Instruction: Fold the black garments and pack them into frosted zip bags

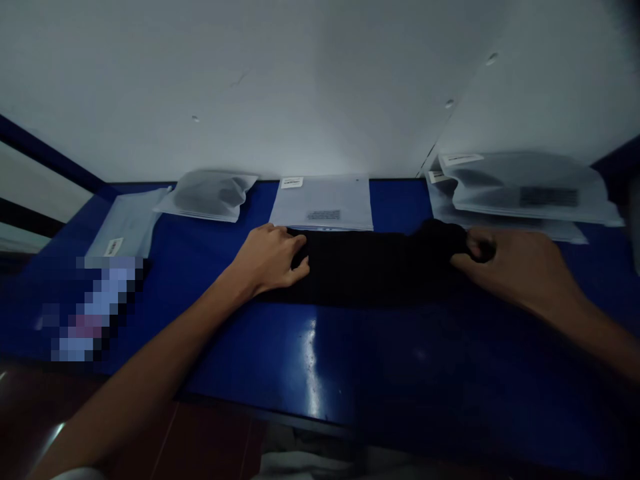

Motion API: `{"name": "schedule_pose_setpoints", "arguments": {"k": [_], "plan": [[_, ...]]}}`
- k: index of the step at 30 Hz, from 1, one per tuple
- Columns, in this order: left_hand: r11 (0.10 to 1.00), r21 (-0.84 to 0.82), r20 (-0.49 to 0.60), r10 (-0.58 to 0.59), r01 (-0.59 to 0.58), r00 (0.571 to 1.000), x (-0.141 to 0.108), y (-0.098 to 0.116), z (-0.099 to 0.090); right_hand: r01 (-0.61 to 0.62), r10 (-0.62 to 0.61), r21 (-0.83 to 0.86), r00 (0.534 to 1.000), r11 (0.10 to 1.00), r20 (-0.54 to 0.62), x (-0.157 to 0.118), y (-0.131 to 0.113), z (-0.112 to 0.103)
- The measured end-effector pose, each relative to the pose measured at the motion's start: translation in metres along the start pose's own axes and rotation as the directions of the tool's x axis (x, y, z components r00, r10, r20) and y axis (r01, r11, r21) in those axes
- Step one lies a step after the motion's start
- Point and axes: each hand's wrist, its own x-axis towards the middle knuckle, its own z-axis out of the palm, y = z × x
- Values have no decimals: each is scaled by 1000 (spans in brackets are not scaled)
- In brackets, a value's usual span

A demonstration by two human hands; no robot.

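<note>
Far left, a pixelated object (93, 310) lies on the blue desk (300, 360), too blurred to identify. Behind it, near the back edge, are a translucent bag with a white label (125, 223) and a frosted bag with grey contents (210, 197), well apart from the hands. The left hand (267, 260) sits on the left end of a folded black cloth (375, 267), its grip apart, fingers lying over the end and thumb along the near side, not clearly clamped. The cloth's long axis runs left to right across the desk, about parallel to the front edge, with its far edge just touching a flat labelled bag (320, 203) at centre back. A wide stretch of blue desk lies between the cloth and the front edge. The right hand (515, 267) has its grip clamped on the cloth's right end, which bunches up between the fingers. Just behind that hand, at far right, a stack of frosted bags (525, 190) lies against the white wall (300, 87), its near edge close to the cloth.
</note>
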Motion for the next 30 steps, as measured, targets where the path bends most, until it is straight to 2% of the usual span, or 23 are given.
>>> {"name": "schedule_pose_setpoints", "arguments": {"k": [2, 4, 7, 9, 11, 13, 16, 20, 21, 23, 26, 28, 30], "plan": [[1000, -4, -13, -15, 15, 1000, 0, 1, 1, 36, -33, -200, 999, 979, 20, 0, 5, 2], [1000, -3, -33, -18, 18, 999, 0, 2, 2, 119, -106, -324, 993, 939, 56, 0, 0, 3], [1000, 0, -65, -10, 10, 998, -1, 3, 3, 272, -260, -256, 962, 928, 82, 0, -17, 1], [999, -20, -100, 35, -37, 994, -1, 4, 4, 369, -372, -171, 928, 913, 18, -3, -30, -1], [985, -70, -161, 146, -159, 976, -1, 5, 6, 474, -485, -110, 868, 874, -109, -6, -41, -4], [943, -134, -222, 271, -305, 937, -2, 6, 9, 530, -537, -85, 827, 843, -166, -9, -49, -7], [886, -219, -230, 360, -409, 904, -2, 6, 13, 537, -550, -123, 823, 835, -142, -8, -58, -10], [862, -298, -163, 376, -409, 912, -2, 5, 15, 464, -519, -246, 815, 851, -258, -5, -60, -12], [859, -309, -151, 380, -409, 913, -2, 4, 15, 452, -511, -257, 821, 854, -254, -5, -58, -12], [851, -324, -131, 393, -413, 910, -2, 3, 13, 482, -517, -212, 841, 850, -159, -6, -54, -8], [833, -346, -114, 420, -432, 900, -2, 3, 10, 588, -586, -45, 809, 807, 51, -10, -48, 3], [814, -370, -112, 438, -447, 892, -2, 3, 8, 570, -568, 29, 811, 821, 140, -12, -45, 10], [794, -395, -119, 454, -462, 883, -2, 3, 6, 474, -477, 67, 854, 878, 208, -13, -43, 15]]}}
